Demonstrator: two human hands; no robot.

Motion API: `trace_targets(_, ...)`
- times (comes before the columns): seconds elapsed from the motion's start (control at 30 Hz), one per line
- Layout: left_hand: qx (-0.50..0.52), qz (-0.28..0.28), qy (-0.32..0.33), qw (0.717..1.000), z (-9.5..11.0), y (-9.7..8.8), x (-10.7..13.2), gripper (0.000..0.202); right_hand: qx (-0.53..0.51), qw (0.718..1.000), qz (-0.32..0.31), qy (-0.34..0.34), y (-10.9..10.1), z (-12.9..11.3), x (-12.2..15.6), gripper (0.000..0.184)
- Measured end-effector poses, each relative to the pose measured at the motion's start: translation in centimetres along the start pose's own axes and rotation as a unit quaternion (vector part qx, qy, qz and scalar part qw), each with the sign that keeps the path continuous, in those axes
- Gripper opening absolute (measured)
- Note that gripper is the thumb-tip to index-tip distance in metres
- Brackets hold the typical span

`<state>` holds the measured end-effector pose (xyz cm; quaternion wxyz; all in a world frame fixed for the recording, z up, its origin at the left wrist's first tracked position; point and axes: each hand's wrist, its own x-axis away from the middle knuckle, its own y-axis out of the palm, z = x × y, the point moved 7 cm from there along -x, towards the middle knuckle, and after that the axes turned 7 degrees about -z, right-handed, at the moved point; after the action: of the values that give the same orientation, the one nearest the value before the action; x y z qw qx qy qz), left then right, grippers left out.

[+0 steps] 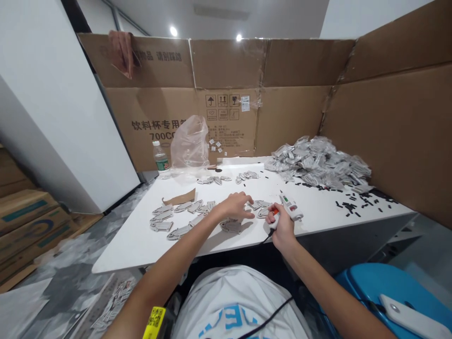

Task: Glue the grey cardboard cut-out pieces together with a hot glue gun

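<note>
My right hand [280, 229] is wrapped round the handle of a white glue gun [290, 208] with an orange trigger; its nozzle points away over the white table [141, 242]. My left hand [236, 206] lies palm down with fingers stretched over flat grey cut-out pieces [231, 227] near the table's front edge. More of these grey pieces [173, 214] lie in rows to the left of that hand. The gun's black cord [268, 320] runs down across my lap.
A heap of bagged grey pieces [318, 162] sits at the back right, with small black bits [353, 205] scattered near it. A water bottle [161, 160] and a clear plastic bag [190, 143] stand at the back. Cardboard walls [282, 117] surround the table. A blue chair [381, 292] is at lower right.
</note>
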<state>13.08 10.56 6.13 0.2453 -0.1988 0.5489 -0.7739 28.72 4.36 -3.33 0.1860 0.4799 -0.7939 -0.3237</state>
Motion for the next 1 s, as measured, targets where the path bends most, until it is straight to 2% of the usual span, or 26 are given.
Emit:
trace_targets(0.17,-0.072,0.015,0.018,0.997,1.9,1.1,-3.2,0.043,0.018,0.999,-0.024,-0.012,-0.3,-0.2,-0.8,0.031)
trace_targets(0.3,-0.114,0.038,0.041,0.992,4.1,2.6,-4.2,0.039,0.018,1.000,-0.018,-0.016,-0.4,-0.2,-0.9,0.031)
trace_targets(0.4,-0.135,0.035,0.040,0.989,5.1,3.1,-4.2,0.024,0.017,1.000,-0.014,-0.010,-0.1,0.0,-0.7,0.031)
trace_targets(0.5,-0.126,0.032,0.019,0.991,5.4,3.0,-3.3,0.017,0.025,0.999,-0.024,-0.002,0.2,0.3,-0.6,0.033)
trace_targets(0.63,-0.116,0.026,0.014,0.993,5.9,3.1,-1.0,0.018,0.049,0.998,-0.038,0.014,0.5,0.9,-0.4,0.033)
trace_targets(0.83,-0.110,0.065,-0.055,0.990,6.7,4.0,3.2,0.024,0.077,0.996,-0.045,0.015,1.2,1.3,0.3,0.035)
trace_targets(1.0,-0.081,0.093,-0.098,0.987,6.7,4.3,5.1,0.036,0.089,0.995,-0.049,0.018,1.7,2.4,0.4,0.040)
